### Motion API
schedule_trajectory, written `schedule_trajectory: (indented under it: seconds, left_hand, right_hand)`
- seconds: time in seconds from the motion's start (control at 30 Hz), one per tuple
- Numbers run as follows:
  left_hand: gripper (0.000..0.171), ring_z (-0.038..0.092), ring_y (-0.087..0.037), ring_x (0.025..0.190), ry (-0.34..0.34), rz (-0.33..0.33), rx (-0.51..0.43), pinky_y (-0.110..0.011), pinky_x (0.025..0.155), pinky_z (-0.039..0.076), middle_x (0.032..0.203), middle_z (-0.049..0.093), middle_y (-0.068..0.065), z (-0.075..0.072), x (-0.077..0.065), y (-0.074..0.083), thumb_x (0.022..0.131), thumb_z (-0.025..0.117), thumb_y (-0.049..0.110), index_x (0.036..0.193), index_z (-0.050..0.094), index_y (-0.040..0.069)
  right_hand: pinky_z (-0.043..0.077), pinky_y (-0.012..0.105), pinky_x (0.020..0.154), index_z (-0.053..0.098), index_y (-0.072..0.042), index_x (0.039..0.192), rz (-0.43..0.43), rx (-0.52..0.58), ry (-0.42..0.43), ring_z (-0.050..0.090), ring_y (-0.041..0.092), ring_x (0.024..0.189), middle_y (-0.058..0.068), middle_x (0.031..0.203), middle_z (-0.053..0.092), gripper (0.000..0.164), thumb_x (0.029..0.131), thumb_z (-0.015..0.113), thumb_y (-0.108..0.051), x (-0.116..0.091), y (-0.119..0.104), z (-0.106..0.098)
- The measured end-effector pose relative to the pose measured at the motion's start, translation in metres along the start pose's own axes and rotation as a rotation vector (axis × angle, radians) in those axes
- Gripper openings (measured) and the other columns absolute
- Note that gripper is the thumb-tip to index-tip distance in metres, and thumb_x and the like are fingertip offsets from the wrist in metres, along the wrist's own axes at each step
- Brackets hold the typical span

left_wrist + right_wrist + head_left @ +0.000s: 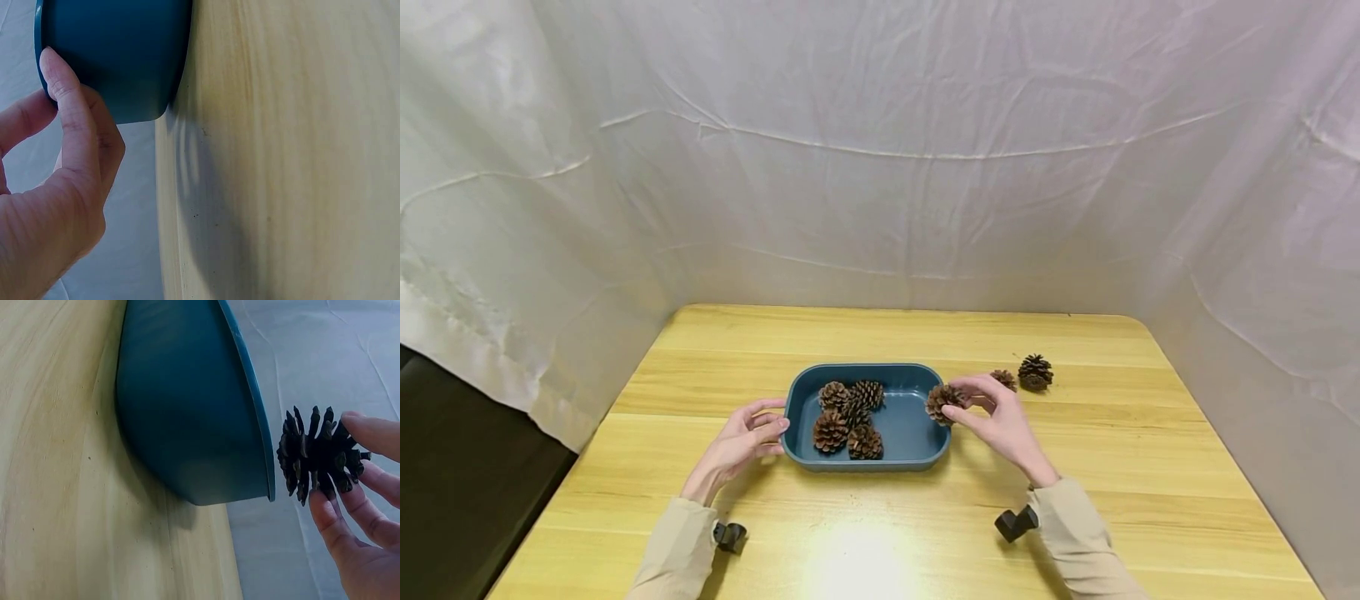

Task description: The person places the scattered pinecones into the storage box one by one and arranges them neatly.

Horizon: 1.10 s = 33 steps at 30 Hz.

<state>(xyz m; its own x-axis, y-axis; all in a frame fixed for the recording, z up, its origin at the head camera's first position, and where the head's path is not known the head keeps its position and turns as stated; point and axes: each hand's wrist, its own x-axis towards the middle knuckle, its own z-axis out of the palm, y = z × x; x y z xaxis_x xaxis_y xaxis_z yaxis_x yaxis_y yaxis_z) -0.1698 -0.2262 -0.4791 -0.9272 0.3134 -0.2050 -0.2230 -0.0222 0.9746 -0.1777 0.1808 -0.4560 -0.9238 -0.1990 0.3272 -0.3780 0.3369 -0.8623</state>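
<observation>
Beige left sleeve (673,542) nearest, cropped by the lower edge, leading up to the left hand (741,442); black left wrist device (731,537) below that hand, details unclear. Left hand: thumb and bent fingers clamped on the near end of the blue tray (880,466), directly right of it; fingertip reach over the rim hard to make out. Five pine cones (830,432) bunched inside, on the left hand's side, middle one partly covered. Right hand (996,417): thumb and fingers pinching a held cone (943,405) just above the tray's right rim, too dark in the right wrist view to separate every scale. Beyond the right hand, a loose cone (1004,379) partly blocked by it, then a darker cone (1035,373). Right sleeve (1078,533) below right hand, also cropped.
</observation>
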Motion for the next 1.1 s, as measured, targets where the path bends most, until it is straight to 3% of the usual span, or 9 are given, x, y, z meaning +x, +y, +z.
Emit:
schedule_trajectory:
  seconds: [0.4,0.77,1.1]
  left_hand:
    - [0.056,0.064,-0.007,0.074,-0.002,0.0,-0.008,-0.021,0.068,0.061,0.1,0.063,0.0,0.0,-0.001,0.001,0.101,0.057,0.004,0.147,0.029,-0.013]
    - [0.056,0.063,-0.007,0.075,0.004,-0.005,-0.003,-0.02,0.068,0.06,0.101,0.063,-0.001,0.001,0.0,0.001,0.101,0.056,0.004,0.147,0.029,-0.013]
    - [0.056,0.064,-0.007,0.074,-0.002,-0.004,-0.002,-0.021,0.069,0.061,0.1,0.064,0.0,0.0,0.0,0.0,0.101,0.057,0.004,0.147,0.03,-0.013]
  right_hand:
    - [0.059,0.038,0.096,0.069,-0.005,0.118,-0.063,-0.047,-0.147,0.065,0.023,0.102,0.013,0.113,0.069,0.035,0.085,0.08,-0.012,0.004,-0.006,0.009]
    - [0.061,0.037,0.089,0.069,-0.006,0.119,-0.073,-0.061,-0.304,0.065,0.021,0.099,0.013,0.116,0.068,0.034,0.088,0.078,-0.015,0.012,-0.013,0.015]
    - [0.06,0.037,0.093,0.069,-0.008,0.118,-0.068,-0.133,-0.414,0.066,0.021,0.101,0.009,0.114,0.068,0.035,0.087,0.079,-0.022,0.02,-0.018,0.017]
